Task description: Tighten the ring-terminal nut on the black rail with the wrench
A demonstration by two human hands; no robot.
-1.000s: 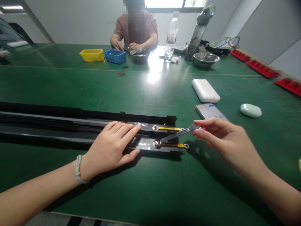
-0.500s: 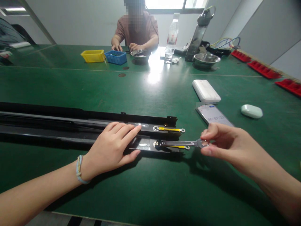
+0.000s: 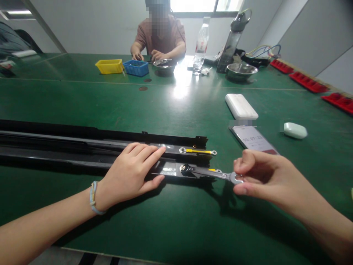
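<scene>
A long black rail lies across the green table from the left edge to the middle. My left hand rests flat on its right end, fingers stretched out. At that end two yellow-sleeved wires with ring lugs are fastened. A small steel wrench sits with one head on the nearer bolt. My right hand pinches the wrench's far end, fingers closed round it.
A phone, a white power bank and a pale earbud case lie right of the rail. Across the table a person sits behind yellow and blue bins, steel bowls and bottles. Red trays line the right edge.
My right hand has swung the wrench handle toward me, clockwise about the bolt, from pointing up-right to pointing slightly down-right. My left hand has stayed on the rail.
</scene>
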